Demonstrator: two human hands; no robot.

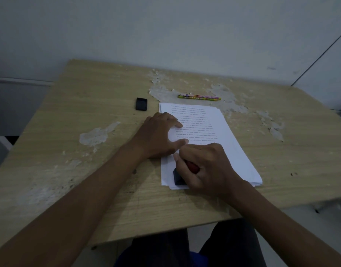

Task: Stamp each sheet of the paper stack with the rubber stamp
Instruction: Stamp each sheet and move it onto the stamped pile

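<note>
A stack of white printed sheets (229, 143) lies on the wooden table (88, 105), text upside down to me. My right hand (206, 166) grips the rubber stamp (180, 177), which has a red handle and a black base. The base is pressed on the near left corner of the top sheet. My left hand (160, 135) rests on the stack's left edge, fingers spread and fingertips pressing the paper flat. Most of the stamp's handle is hidden inside my fist.
A small black case (141, 104) lies left of the stack's far corner. Colourful pencils (199, 97) lie just beyond the stack. The table top has patches of peeled veneer. A pale wall stands behind the table; my legs show under its near edge.
</note>
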